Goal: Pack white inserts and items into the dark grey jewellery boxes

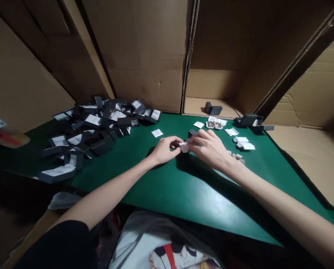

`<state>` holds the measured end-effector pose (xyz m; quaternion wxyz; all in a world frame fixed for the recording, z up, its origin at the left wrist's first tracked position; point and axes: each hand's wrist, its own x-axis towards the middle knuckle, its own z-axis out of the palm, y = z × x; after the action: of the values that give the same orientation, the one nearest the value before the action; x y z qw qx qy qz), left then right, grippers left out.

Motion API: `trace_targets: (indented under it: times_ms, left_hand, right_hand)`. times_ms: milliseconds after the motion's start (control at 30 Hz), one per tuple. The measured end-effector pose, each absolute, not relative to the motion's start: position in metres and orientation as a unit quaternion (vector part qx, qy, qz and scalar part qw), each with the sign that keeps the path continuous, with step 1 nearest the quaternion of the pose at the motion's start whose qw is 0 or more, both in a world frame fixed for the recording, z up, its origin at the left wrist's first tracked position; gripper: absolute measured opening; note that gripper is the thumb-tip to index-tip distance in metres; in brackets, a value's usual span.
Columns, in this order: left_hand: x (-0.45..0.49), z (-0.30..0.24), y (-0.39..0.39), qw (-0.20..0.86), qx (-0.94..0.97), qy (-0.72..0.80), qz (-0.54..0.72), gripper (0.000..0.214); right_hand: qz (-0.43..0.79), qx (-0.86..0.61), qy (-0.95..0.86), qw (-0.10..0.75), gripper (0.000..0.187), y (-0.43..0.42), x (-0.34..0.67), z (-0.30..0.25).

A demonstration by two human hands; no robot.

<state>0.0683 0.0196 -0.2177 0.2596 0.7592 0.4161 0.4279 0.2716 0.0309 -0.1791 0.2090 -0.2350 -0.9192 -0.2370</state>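
Between my two hands, just above the green table [161, 186], is a small folded white paper piece [184, 147]. My left hand [167, 149] pinches its left side between thumb and fingers. From the right, my right hand [207, 146] has its fingers closed on the same piece; its fingertips are partly hidden. A small black box [192, 132] shows right behind the right hand's fingers. Beyond the left hand a flat white square [157, 133] lies on the table. Pale small folded pieces [236, 157] are partly covered by my right wrist.
A heap of open black boxes with white linings [99, 123] covers the left back. Several white folded papers [242, 143] lie at right, near more black boxes [249, 120]. Cardboard walls [144, 56] stand behind; a black box [213, 109] sits in the open carton.
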Motion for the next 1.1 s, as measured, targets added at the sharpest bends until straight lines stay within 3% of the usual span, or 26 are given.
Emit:
trace_targets:
  times_ms: [167,400,700,1100]
  left_hand:
    - [0.071,-0.214,0.015,0.238,0.768,0.419,0.421,0.020]
    - [0.074,-0.216,0.012,0.189,0.775,0.433,0.420,0.015]
    - [0.077,-0.217,0.007,0.067,0.822,0.385,0.414,0.006]
    - [0.094,-0.211,0.002,-0.049,0.799,0.498,0.333,0.012]
  right_hand:
    - [-0.192,-0.241,-0.914,0.265,0.021,0.039,0.278,-0.179]
    - [-0.079,-0.196,-0.947,0.240,0.023,0.054,0.290,-0.180]
    - [-0.084,-0.168,-0.947,0.259,0.022,0.056,0.291,-0.178]
    - [-0.147,-0.181,-0.935,0.266,0.024,0.056,0.288,-0.187]
